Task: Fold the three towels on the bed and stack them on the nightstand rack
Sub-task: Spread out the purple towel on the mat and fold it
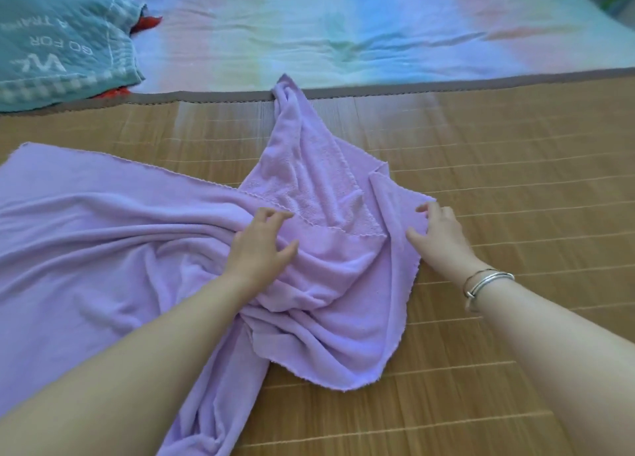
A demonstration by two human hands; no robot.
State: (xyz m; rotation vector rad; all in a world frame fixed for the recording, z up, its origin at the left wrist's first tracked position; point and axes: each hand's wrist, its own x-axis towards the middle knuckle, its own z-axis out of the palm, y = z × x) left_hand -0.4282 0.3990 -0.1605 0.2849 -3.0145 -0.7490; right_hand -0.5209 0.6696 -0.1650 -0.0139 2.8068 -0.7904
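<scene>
1. We see a lilac towel (pixel 144 235) lying crumpled and unfolded on the bamboo mat (pixel 498 166) that covers the near part of the bed; most of its cloth spreads flat out beyond the left hand, and one twisted corner runs away from both hands to the mat's brown border (pixel 446 84).
2. Our left hand (pixel 257 246) rests on the bunched middle of the lilac towel, fingers loosely curved and spread over the folds; we see no cloth pinched between them.
3. Our right hand (pixel 439 235) sits at the towel's right edge, fingers bent with the tips touching the cloth; we cannot tell whether it pinches the edge or only presses on it.
4. A pair of silver bangles (pixel 488 280) circles the right wrist.
5. Far beyond the left hand, at the upper left, lies a teal towel (pixel 58 39) with white lettering and a checked border, and something red (pixel 147 22) peeks out from under it; what that red thing is we cannot tell.
6. Beyond the mat's border, well ahead of both hands, stretches a pastel, many-coloured sheet (pixel 343 29).
</scene>
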